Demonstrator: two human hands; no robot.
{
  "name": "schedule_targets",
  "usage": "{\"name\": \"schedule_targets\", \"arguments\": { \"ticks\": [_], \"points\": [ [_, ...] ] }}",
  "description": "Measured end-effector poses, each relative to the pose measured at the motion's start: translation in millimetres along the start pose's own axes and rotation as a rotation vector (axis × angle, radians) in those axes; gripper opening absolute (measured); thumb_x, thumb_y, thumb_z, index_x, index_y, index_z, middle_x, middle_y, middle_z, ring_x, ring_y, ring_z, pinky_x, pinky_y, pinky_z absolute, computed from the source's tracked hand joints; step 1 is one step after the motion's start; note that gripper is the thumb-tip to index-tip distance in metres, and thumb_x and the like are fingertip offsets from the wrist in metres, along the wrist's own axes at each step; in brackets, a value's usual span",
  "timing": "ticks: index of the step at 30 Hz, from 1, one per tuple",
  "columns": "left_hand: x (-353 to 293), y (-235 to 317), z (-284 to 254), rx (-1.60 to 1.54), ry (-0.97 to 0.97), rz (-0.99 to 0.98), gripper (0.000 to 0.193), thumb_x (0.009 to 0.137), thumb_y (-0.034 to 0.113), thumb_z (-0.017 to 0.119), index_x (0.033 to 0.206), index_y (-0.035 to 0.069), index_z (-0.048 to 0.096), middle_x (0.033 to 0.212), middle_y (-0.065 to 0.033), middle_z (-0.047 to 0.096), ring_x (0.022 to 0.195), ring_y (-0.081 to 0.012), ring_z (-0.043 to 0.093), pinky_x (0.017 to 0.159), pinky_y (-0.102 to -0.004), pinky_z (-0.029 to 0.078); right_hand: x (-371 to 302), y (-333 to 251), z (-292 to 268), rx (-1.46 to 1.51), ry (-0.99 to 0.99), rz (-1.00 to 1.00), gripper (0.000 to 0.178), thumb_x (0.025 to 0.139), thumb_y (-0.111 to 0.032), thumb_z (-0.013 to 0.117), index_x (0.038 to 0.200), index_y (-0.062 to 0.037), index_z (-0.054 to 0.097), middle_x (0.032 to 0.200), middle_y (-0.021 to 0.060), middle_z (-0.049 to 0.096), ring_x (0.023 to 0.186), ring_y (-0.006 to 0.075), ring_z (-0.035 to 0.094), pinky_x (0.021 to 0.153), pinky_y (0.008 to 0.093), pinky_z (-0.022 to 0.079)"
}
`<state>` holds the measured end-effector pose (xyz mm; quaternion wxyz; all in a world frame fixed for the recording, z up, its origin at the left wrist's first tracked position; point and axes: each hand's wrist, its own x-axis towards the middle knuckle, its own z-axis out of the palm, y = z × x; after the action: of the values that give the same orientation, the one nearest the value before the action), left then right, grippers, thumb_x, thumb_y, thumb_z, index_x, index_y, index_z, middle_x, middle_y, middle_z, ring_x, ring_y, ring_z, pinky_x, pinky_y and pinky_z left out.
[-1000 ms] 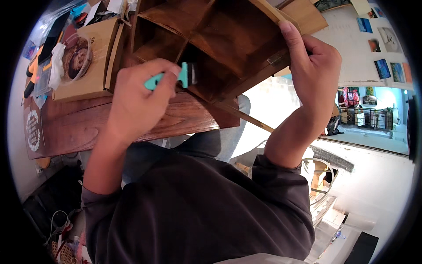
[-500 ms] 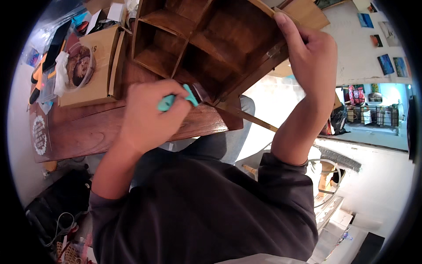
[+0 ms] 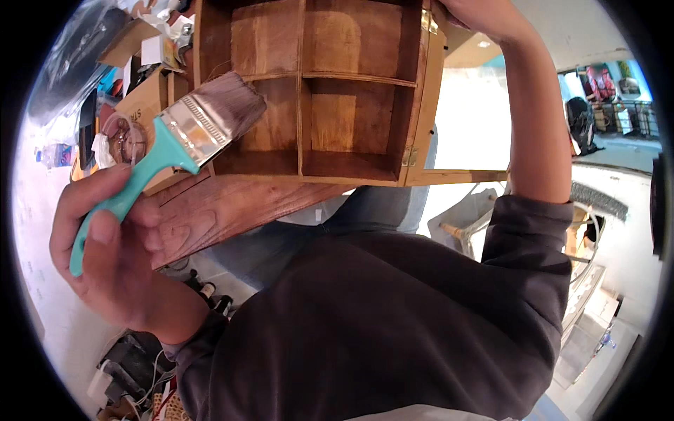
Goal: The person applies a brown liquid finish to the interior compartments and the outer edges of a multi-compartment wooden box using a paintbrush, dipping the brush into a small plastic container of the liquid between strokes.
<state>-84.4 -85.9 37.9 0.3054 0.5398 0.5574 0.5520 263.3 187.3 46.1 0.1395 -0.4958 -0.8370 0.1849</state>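
My left hand (image 3: 116, 238) is closed around the turquoise handle of a flat paintbrush (image 3: 172, 144), raised at the left with its brown-stained bristles pointing up and right. The bristles overlap the view of a wooden cabinet (image 3: 300, 126) with several square compartments; whether they touch it I cannot tell. Brown stain covers the cabinet unevenly, with paler patches on the back panels. A framed door (image 3: 460, 175) hangs open from hinges on its right side. At the cabinet's upper right edge my right hand (image 3: 481, 15) grips the wood, its fingers partly cut off by the picture's rim.
Under the cabinet lies a reddish-brown wooden tabletop (image 3: 203, 217). A clear round tub (image 3: 130, 140) with brown liquid sits on a cardboard box (image 3: 163, 184) at the left, beside clutter and plastic wrap. A stool (image 3: 467, 228) stands at the right; cables and bags lie below left.
The paintbrush has come out of the cabinet's lower area and moved left and toward me. The cabinet has turned to sit squarer before me, and my right hand has shifted up with it.
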Motion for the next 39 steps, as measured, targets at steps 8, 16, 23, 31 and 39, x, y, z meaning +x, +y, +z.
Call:
{"name": "schedule_targets", "arguments": {
  "ticks": [8, 16, 23, 31, 39],
  "points": [
    [9.2, 6.7, 4.5, 0.108, -0.103, -0.009, 0.042, 0.100, 0.025, 0.059, 0.121, -0.012, 0.061, 0.078, -0.0153, 0.066, 0.051, -0.0117, 0.053, 0.043, -0.0214, 0.040, 37.1, 26.0, 38.6, 0.154, -0.208, 0.043, 0.075, 0.099, -0.065, 0.058, 0.057, -0.0029, 0.060, 0.053, 0.0030, 0.050, 0.051, 0.0133, 0.050, 0.051, 0.0324, 0.039],
    [34.7, 12.3, 47.2, 0.241, -0.159, 0.016, 0.037, 0.099, 0.024, 0.064, 0.112, -0.011, 0.064, 0.072, -0.0125, 0.063, 0.051, -0.0089, 0.051, 0.044, -0.0193, 0.033, 76.3, 37.9, 63.7, 0.218, -0.384, 0.066, 0.072, 0.098, -0.063, 0.061, 0.055, -0.0065, 0.054, 0.053, 0.0019, 0.047, 0.050, 0.0123, 0.045, 0.049, 0.0323, 0.035],
    [105.9, -20.9, 121.0, 0.191, -0.639, -0.300, 0.024, 0.093, 0.014, 0.066, 0.106, -0.005, 0.070, 0.082, -0.0097, 0.069, 0.068, -0.0135, 0.064, 0.060, -0.0247, 0.045, 76.0, 56.8, 76.0, 0.214, -0.392, 0.054, 0.072, 0.099, -0.064, 0.058, 0.057, -0.0057, 0.058, 0.054, 0.0049, 0.051, 0.050, 0.0155, 0.048, 0.049, 0.0343, 0.038],
    [104.6, -32.8, 158.1, 0.381, -0.982, 0.009, 0.006, 0.088, 0.001, 0.063, 0.093, -0.001, 0.067, 0.073, -0.0176, 0.064, 0.058, -0.0325, 0.063, 0.058, -0.0386, 0.050, 76.9, 42.7, 72.2, 0.174, -0.401, -0.005, 0.074, 0.104, -0.062, 0.049, 0.064, -0.0004, 0.059, 0.061, 0.0090, 0.056, 0.054, 0.0187, 0.052, 0.052, 0.0379, 0.043],
    [126.9, -30.1, 161.8, 0.689, -0.972, 0.402, 0.021, 0.077, -0.004, 0.067, 0.097, -0.006, 0.068, 0.079, -0.0140, 0.062, 0.068, -0.0303, 0.061, 0.058, -0.0409, 0.049, 59.5, 63.0, -15.5, 0.074, -0.374, -0.129, 0.058, 0.108, -0.050, 0.050, 0.095, 0.0029, 0.070, 0.073, 0.0058, 0.061, 0.070, 0.0201, 0.063, 0.067, 0.0331, 0.053]
  ]
}}
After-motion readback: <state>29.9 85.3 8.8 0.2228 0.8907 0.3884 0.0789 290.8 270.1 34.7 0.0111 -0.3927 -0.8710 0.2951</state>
